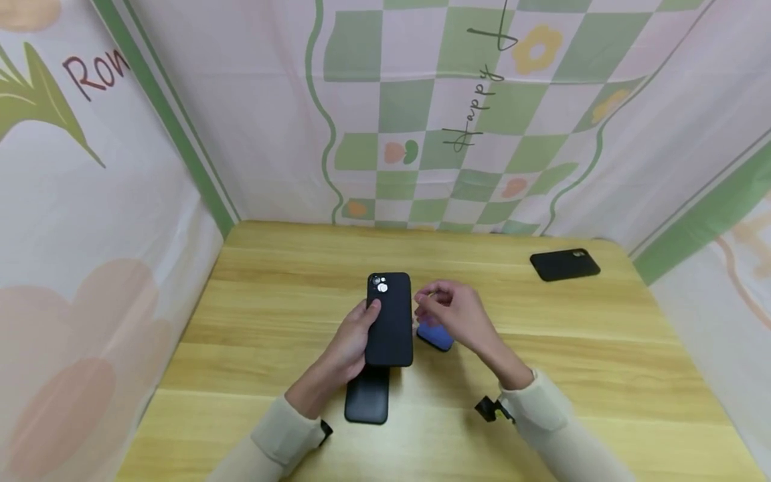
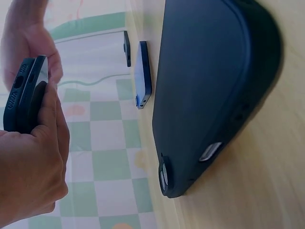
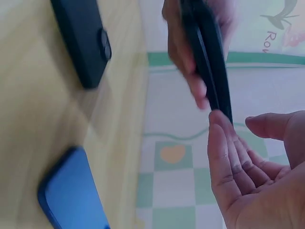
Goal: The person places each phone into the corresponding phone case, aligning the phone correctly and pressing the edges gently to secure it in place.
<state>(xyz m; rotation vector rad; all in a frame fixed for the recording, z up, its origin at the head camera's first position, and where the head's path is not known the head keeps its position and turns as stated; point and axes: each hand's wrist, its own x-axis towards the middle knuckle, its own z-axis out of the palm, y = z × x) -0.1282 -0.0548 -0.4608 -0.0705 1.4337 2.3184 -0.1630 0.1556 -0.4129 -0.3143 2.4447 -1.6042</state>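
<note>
My left hand (image 1: pixel 352 338) grips a phone in a black case (image 1: pixel 391 328), thumb across its back near the camera lenses. In the left wrist view, the held phone (image 2: pixel 26 95) shows two layers along its edge, so case and phone appear partly apart. Beside its right edge is my right hand (image 1: pixel 454 311), holding nothing. The right wrist view has the right hand (image 3: pixel 257 176) with thumb apart and fingertips at the phone's end; whether they touch it is unclear. Below the left hand lies another black-cased phone (image 1: pixel 367 398). A blue phone (image 1: pixel 436 336) lies under the right hand, partly hidden.
A black phone case or cased phone (image 1: pixel 565 265) lies at the back right of the wooden table (image 1: pixel 271 281). Printed curtains (image 1: pixel 409 107) hang behind the table and along both sides.
</note>
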